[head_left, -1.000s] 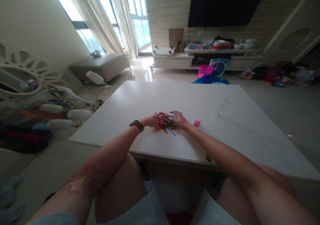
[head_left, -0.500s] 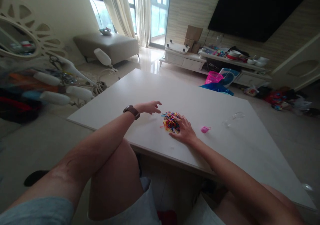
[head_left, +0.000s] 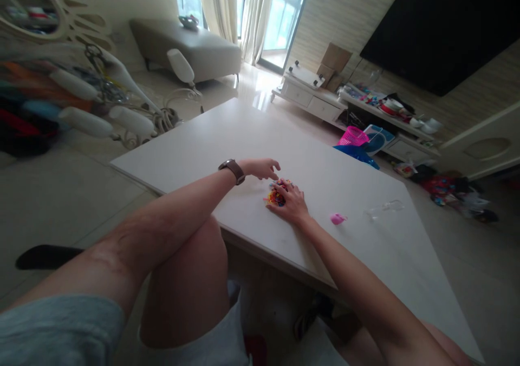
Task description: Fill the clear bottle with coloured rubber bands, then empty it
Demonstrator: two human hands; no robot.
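A heap of small multicoloured pieces point(head_left: 277, 196), perhaps rubber bands, lies on the white table point(head_left: 227, 133). My right hand point(head_left: 291, 203) rests over the heap from the right, its fingers spread and curved across it, hiding much of it. At the heap's far left edge is my left hand point(head_left: 263, 168), fingers apart and slightly bent, with a brown watch on the wrist. I see nothing held in it. To the right of my right hand lies a small pink object point(head_left: 337, 219) with a loop. Farther right there is a clear transparent container point(head_left: 384, 209).
A white lamp with several arms point(head_left: 134, 119) stands close to the table's left edge. Beyond the far edge are a pink basket point(head_left: 353, 136) and a blue plastic item point(head_left: 357, 156). A low TV cabinet point(head_left: 312, 106) and an upholstered bench point(head_left: 190, 52) stand farther back.
The view has tilted and shifted. My right hand has moved left over the heap, covering more of it. My left hand has come closer to the heap, which looks more gathered.
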